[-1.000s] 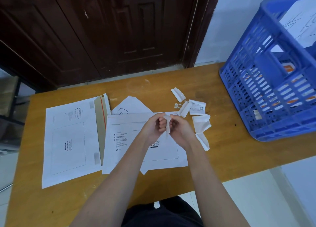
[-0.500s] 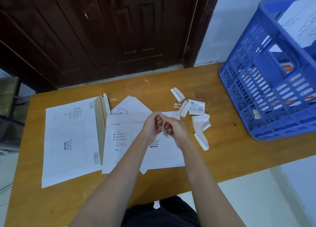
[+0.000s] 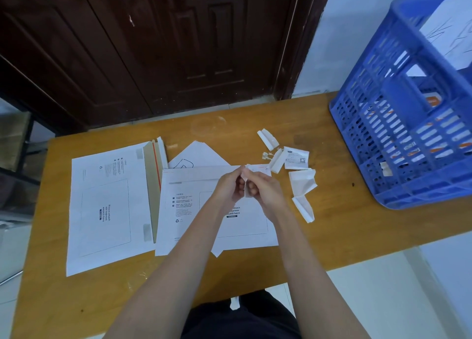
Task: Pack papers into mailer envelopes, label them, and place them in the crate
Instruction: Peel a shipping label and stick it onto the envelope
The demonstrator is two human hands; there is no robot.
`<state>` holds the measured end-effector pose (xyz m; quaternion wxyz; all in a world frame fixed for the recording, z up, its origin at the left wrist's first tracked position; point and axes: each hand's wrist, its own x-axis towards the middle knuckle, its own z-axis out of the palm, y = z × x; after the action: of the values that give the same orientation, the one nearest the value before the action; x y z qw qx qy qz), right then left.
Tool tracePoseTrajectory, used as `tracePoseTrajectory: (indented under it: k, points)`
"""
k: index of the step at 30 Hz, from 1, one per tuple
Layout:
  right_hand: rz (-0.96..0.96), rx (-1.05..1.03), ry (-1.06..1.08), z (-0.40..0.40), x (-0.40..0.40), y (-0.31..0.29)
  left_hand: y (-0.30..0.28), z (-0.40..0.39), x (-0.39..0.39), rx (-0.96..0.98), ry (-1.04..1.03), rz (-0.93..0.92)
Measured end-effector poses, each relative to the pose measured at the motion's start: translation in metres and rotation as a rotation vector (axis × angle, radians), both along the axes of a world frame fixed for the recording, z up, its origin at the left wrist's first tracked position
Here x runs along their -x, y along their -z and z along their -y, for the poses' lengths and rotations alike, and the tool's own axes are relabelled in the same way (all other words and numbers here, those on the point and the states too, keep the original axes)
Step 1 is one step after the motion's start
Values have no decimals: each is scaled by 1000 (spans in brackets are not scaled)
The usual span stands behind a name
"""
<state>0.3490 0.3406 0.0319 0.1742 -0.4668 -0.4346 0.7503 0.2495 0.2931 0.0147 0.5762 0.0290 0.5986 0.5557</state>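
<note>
The left hand (image 3: 231, 188) and the right hand (image 3: 263, 189) are meeting knuckle to knuckle above the table, both pinching a small white strip of label paper (image 3: 245, 183) between curled fingers and thumbs. They are hovering over a white cardboard mailer envelope (image 3: 189, 211) that is lying flat and printed side up on the orange-brown wooden table (image 3: 357, 226). A folded white sheet of paper (image 3: 196, 152) is poking out from beneath this envelope's far edge, and another corner is showing at its near edge.

Just to the left, a second white mailer envelope (image 3: 107, 206) is lying with its flap open, showing a brown inner face and a red strip. To the right of the hands, torn white backing scraps (image 3: 302, 185) are lying scattered, along with a small printed label (image 3: 296, 158) beside them.

At the table's right end, a blue slotted plastic crate (image 3: 408, 139) is sitting well apart from the hands, with white envelopes showing inside. A dark wooden door (image 3: 178, 45) is standing behind the table.
</note>
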Motion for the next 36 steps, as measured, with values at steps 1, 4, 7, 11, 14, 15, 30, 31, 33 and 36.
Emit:
tracePoseTrajectory:
  k: [1,4,7,11,14,15,30,31,33,36]
  points:
    - [-31,20,-5,1,0,-1,1,1,0,-18,-18,29]
    - [-90,67,1,4,3,-3,1,4,0,-55,-76,109]
    - [-106,149,31,4,4,-3,-1,7,3,-69,-113,165]
    - [-98,225,60,7,6,-2,-10,10,4,-69,-115,200]
    - [-53,199,123,9,9,-4,-15,7,6,57,-97,177]
    - [-23,167,136,9,10,-5,-17,7,7,98,-48,120]
    - [-61,276,222,6,15,-1,-12,7,-2,-64,77,-226]
    - [-84,295,216,5,15,-1,-12,8,-1,-71,77,-181]
    - [-103,314,206,6,15,0,-12,9,1,-65,69,-136]
    - [-49,308,241,8,19,0,-14,9,0,-16,41,-182]
